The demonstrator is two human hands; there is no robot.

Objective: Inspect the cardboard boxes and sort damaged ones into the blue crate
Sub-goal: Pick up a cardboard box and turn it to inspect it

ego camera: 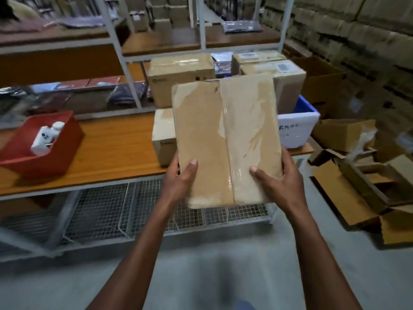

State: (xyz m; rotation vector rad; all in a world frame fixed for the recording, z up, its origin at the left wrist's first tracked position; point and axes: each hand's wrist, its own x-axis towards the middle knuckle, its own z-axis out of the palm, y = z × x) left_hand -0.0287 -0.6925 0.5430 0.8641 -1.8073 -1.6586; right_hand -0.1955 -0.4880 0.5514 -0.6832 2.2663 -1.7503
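Both arms outstretched, left hand and right hand fingers grasping the taped cardboard box, thumbs on top.

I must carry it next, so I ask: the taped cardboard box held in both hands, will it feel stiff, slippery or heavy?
The box probably stays stiff: its faces look flat. Glossy tape may be slippery under the thumbs. Left hand and right hand hold only its lower edge, so likely light.
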